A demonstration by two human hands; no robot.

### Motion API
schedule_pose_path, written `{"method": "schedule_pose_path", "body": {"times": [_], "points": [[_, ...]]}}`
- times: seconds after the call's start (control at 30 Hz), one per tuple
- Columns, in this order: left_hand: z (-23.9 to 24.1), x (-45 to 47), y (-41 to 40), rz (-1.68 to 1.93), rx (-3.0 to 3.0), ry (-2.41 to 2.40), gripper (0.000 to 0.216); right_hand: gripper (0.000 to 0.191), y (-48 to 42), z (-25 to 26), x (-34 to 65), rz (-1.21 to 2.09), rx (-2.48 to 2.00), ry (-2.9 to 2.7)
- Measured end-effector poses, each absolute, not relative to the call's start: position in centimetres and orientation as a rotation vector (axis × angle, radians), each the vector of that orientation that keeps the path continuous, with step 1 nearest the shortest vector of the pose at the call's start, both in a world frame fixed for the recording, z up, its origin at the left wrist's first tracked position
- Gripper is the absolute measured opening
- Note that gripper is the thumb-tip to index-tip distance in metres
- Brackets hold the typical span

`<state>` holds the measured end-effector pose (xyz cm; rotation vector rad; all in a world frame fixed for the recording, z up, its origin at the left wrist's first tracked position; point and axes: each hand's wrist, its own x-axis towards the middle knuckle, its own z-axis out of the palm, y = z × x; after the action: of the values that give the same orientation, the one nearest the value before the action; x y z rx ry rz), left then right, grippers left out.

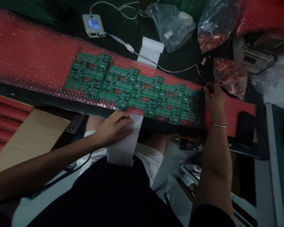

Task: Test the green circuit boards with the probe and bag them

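A row of green circuit board panels point(145, 91) lies on a pink bubble wrap sheet point(30, 47) across the dark table. My left hand point(115, 127) rests at the near edge of the boards, over a white paper strip point(126, 145) that hangs onto my lap. Its fingers are loosely bent and apart, with nothing in them. At the right end of the row, my right hand point(215, 96) pinches the end of a thin wire cable point(172, 72). The pinched tip is hidden by the fingers. That cable runs back through a white connector point(129, 48) to a small white device point(93, 26) with a lit screen.
Clear plastic bags point(171, 26) and a bag of copper-coloured parts point(230, 74) lie at the back. A dark phone point(245, 129) sits at the right end, with a boxy instrument point(253, 58) behind. An open cardboard box point(33, 135) holding pink rolls stands at left.
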<state>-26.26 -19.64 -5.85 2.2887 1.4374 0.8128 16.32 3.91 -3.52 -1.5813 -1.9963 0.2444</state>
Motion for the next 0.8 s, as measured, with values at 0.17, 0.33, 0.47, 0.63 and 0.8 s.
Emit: {"method": "schedule_pose_path", "body": {"times": [0.17,0.33,0.47,0.63,0.8], "points": [[-6.7,-26.3,-20.3,0.868,2.238,1.530,0.018,0.007,3.7,-3.2,16.0,0.228,-1.579,-2.004],[-6.8,-26.1,-20.5,0.925,2.293,1.543,0.019,0.004,3.7,-3.0,15.9,0.216,-1.599,-1.999],[-6.7,-26.0,-20.6,0.911,2.274,1.583,0.020,0.005,3.9,-3.2,15.9,0.206,-1.618,-2.007],[-7.0,-25.8,-20.7,0.907,2.232,1.597,0.019,0.011,4.0,-3.6,15.9,0.170,-1.639,-2.028],[-7.1,-25.7,-20.5,0.903,2.239,1.572,0.019,0.017,4.2,-4.4,16.4,0.026,-1.671,-2.047]]}}
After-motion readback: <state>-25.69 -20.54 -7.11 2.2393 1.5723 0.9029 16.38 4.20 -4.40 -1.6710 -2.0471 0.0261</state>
